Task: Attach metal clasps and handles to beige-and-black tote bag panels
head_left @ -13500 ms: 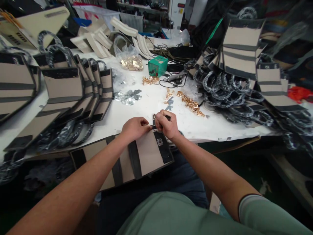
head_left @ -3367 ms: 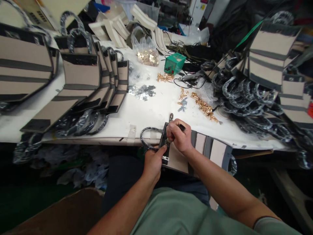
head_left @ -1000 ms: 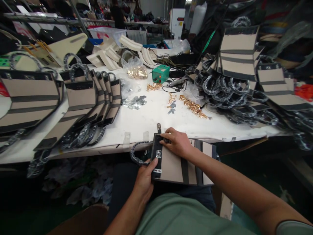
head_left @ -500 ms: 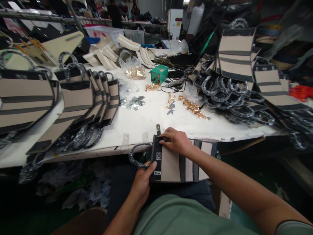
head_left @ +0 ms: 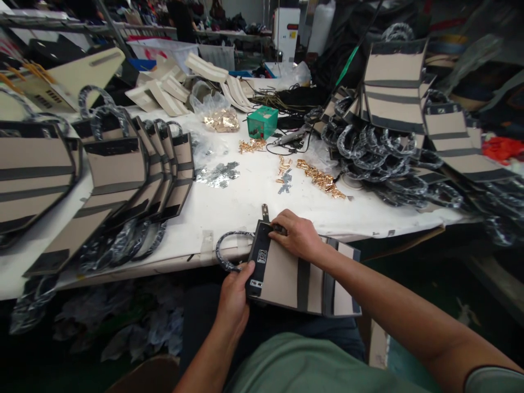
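Far side, a clear plastic bag (head_left: 201,101) holds gold-coloured metal pieces (head_left: 223,121); the bin (head_left: 170,52) behind has unclear contents. Here at the table's (head_left: 221,210) near edge sits the handbag panel (head_left: 282,275), left hand (head_left: 234,295) pinching its left side, right hand (head_left: 299,236) curled round a dark tool (head_left: 279,229). And that right hand, a fist mid-strip moments ago, now rests farther along, baring the square metal plate (head_left: 262,256)!

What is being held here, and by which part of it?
A bag piece, by its dark edge beside the wrapped handle, in the left grip. The right grip curls over something dark, too hidden to name.
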`<state>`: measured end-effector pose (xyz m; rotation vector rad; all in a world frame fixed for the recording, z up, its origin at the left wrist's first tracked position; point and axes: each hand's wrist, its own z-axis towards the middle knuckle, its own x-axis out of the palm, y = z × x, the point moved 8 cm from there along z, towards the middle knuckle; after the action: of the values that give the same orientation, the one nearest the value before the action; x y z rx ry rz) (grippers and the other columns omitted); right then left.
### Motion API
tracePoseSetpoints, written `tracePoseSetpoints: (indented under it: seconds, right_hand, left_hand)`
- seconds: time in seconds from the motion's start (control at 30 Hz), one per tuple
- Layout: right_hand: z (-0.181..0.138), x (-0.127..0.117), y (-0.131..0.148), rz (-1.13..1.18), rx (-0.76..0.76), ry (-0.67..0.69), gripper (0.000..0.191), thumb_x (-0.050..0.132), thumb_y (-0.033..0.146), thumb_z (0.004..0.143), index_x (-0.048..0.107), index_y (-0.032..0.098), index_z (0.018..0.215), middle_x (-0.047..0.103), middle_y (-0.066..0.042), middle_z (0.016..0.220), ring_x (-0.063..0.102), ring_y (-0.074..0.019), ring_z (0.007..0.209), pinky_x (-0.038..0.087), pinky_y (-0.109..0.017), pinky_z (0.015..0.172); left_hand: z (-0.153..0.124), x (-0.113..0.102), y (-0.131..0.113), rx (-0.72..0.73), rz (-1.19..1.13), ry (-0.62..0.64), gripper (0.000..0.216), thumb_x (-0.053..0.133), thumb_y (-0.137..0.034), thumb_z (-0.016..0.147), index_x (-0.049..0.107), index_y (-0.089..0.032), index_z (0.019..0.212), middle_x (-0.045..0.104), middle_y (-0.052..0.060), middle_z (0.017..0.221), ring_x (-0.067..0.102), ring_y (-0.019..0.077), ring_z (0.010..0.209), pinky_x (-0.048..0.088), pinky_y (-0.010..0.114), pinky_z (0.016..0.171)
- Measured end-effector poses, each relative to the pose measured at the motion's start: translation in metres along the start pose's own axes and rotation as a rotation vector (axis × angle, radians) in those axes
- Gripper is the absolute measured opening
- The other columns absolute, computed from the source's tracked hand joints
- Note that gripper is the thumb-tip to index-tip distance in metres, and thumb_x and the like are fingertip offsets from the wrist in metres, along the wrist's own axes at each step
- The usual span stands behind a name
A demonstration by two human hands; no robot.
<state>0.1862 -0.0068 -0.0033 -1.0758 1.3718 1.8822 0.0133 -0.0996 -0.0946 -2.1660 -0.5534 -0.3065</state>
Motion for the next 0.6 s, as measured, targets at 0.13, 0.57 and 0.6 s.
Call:
tracePoseSetpoints:
  seconds: [0.13,0.57,0.6]
  right_hand:
    - [0.006,0.001,-0.002,-0.044,0.044,0.039,0.019,0.072,0.034,0.088,0.067,0.025,0.104,0.066,-0.002,0.106,0.065,-0.0184,0.091,0.044,-0.028,0.074]
    - [0.005,0.008,0.000,-0.106,0.029,0.130,0.020,0.063,0.039,0.095,0.065,0.026,0.110,0.066,-0.002,0.108,0.063,-0.0182,0.094,0.041,-0.028,0.072]
    - [0.004,0.009,0.000,-0.111,0.032,0.124,0.020,0.063,0.039,0.095,0.066,0.026,0.110,0.067,-0.003,0.107,0.064,-0.0183,0.094,0.041,-0.028,0.072]
  left_hand:
    - [0.009,0.003,-0.007,-0.024,0.080,0.044,0.043,0.086,-0.044,0.065,0.075,-0.010,0.089,0.077,0.010,0.080,0.073,0.0248,0.075,0.055,0.031,0.068]
    - [-0.054,0.021,-0.096,1.267,1.313,-0.099,0.042,0.070,-0.029,0.085,0.059,-0.018,0.123,0.067,0.015,0.126,0.060,0.0303,0.123,0.046,0.048,0.107]
    - [-0.049,0.039,-0.092,1.311,1.426,0.038,0.050,0.067,-0.027,0.087,0.054,-0.017,0.134,0.061,0.016,0.138,0.053,0.0310,0.133,0.041,0.049,0.113]
